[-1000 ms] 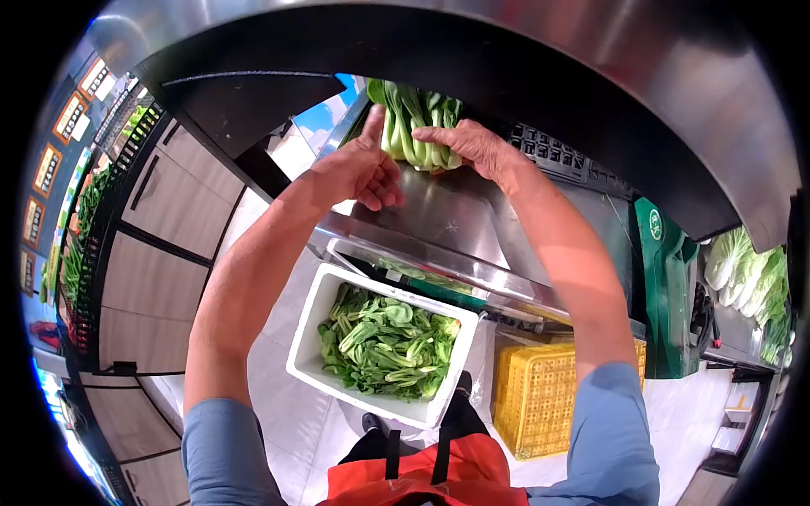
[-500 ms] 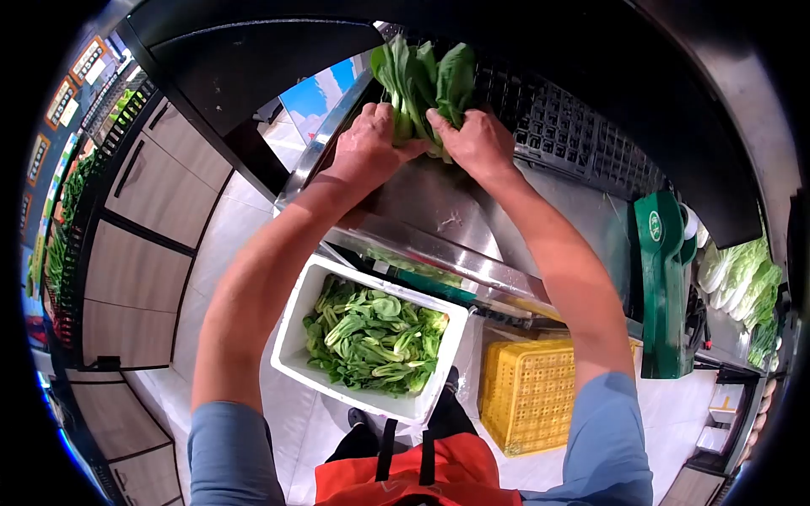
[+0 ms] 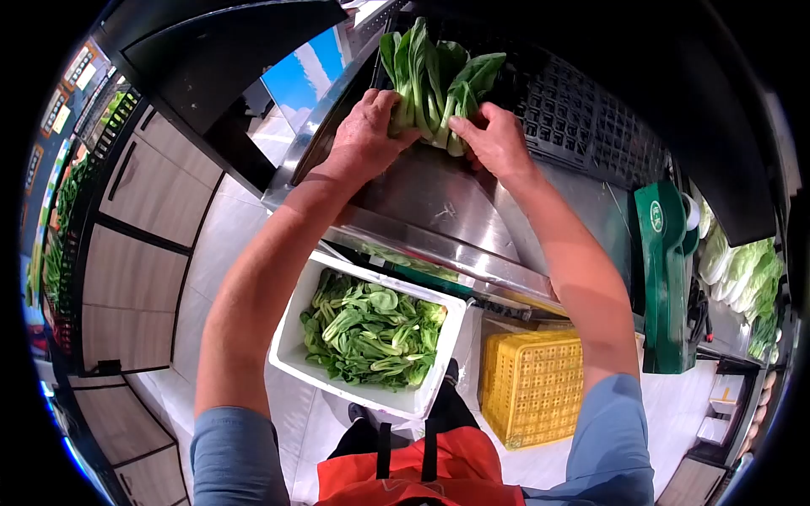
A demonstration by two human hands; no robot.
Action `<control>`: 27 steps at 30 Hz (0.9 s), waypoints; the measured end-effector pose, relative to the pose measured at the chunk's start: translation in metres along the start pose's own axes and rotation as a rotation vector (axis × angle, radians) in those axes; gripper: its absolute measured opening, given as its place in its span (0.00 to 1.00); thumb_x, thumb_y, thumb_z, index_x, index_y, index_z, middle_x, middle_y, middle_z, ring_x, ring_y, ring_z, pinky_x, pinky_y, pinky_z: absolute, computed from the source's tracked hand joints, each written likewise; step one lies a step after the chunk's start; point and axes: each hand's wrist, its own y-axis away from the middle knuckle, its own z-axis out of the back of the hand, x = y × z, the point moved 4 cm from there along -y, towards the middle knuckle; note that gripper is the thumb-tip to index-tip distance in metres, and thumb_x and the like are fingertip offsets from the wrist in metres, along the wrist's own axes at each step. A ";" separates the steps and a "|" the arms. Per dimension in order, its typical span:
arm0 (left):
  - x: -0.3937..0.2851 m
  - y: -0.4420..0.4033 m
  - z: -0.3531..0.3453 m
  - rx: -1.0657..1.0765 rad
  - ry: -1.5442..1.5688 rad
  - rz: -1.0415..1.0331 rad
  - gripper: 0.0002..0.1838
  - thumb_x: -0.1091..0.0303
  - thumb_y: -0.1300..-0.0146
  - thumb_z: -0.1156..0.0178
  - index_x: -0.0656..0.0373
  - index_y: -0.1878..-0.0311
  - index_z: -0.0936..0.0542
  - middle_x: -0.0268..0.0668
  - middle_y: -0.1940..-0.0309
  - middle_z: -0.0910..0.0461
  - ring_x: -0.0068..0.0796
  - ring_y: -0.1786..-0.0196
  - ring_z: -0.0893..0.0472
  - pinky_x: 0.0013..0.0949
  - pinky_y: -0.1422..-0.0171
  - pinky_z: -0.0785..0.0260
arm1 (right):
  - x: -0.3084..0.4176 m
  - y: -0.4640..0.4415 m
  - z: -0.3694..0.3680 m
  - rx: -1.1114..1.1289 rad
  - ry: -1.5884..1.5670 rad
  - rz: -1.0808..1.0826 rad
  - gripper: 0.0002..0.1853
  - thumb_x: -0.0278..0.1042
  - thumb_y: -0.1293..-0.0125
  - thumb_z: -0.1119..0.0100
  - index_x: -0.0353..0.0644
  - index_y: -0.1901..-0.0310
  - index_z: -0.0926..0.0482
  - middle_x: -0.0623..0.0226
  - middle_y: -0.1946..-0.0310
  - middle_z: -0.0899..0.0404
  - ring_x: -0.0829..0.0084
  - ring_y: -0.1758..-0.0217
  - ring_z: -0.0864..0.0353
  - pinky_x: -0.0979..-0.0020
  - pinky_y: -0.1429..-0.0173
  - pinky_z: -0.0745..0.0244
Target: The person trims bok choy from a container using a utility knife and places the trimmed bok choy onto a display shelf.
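Several heads of bok choy [image 3: 418, 76] stand with their leaves away from me at the back of the steel counter, against a black plastic grate. My left hand [image 3: 371, 126] is closed around the pale stalks on the left side. On the right, my right hand [image 3: 498, 142] grips one bok choy [image 3: 464, 97] near its base, leaning it a little to the right. Below the counter, a white foam box [image 3: 284, 337] holds a heap of loose leafy greens [image 3: 375, 333].
The steel counter [image 3: 439, 198] has a raised front edge. A black grate [image 3: 565, 110] lies at its back, and a green device [image 3: 662, 278] stands at the right. On the floor sits a yellow crate [image 3: 531, 388]. Napa cabbages [image 3: 734, 270] lie at far right.
My right hand has shifted slightly right and down, drawing one bok choy apart from the rest and tilting it rightward. My left hand stays on the other stalks.
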 end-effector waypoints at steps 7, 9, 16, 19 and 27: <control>0.007 -0.002 -0.002 -0.011 0.035 -0.015 0.29 0.57 0.44 0.27 0.60 0.43 0.24 0.44 0.52 0.23 0.44 0.47 0.20 0.39 0.42 0.26 | -0.007 -0.001 0.008 -0.088 0.175 0.183 0.25 0.52 0.39 0.33 0.32 0.61 0.21 0.44 0.67 0.17 0.47 0.61 0.16 0.54 0.56 0.23; 0.006 -0.002 -0.001 -0.001 0.024 0.006 0.29 0.57 0.44 0.26 0.60 0.42 0.24 0.44 0.51 0.23 0.44 0.46 0.20 0.39 0.42 0.25 | -0.003 0.000 0.011 -0.011 0.279 0.081 0.31 0.61 0.37 0.37 0.33 0.57 0.22 0.44 0.62 0.16 0.47 0.56 0.16 0.53 0.53 0.23; 0.017 0.003 0.009 -0.198 0.154 -0.023 0.30 0.57 0.44 0.25 0.59 0.42 0.23 0.42 0.52 0.21 0.35 0.49 0.19 0.36 0.44 0.25 | 0.022 0.036 0.041 -0.150 0.189 0.192 0.19 0.47 0.35 0.36 0.39 0.53 0.20 0.60 0.62 0.17 0.65 0.63 0.17 0.65 0.56 0.21; 0.016 0.017 0.027 -0.222 0.388 -0.022 0.20 0.65 0.44 0.28 0.61 0.50 0.20 0.41 0.58 0.19 0.39 0.54 0.18 0.37 0.47 0.26 | 0.076 0.120 0.064 -0.147 -0.039 0.165 0.09 0.33 0.34 0.37 0.39 0.55 0.19 0.64 0.61 0.19 0.74 0.65 0.20 0.72 0.60 0.24; -0.026 0.298 0.007 0.325 0.302 -0.513 0.14 0.77 0.48 0.31 0.59 0.59 0.23 0.41 0.57 0.19 0.45 0.59 0.21 0.45 0.56 0.29 | 0.103 0.378 0.102 0.192 0.584 0.474 0.09 0.32 0.43 0.33 0.46 0.59 0.17 0.71 0.58 0.21 0.76 0.66 0.20 0.76 0.70 0.26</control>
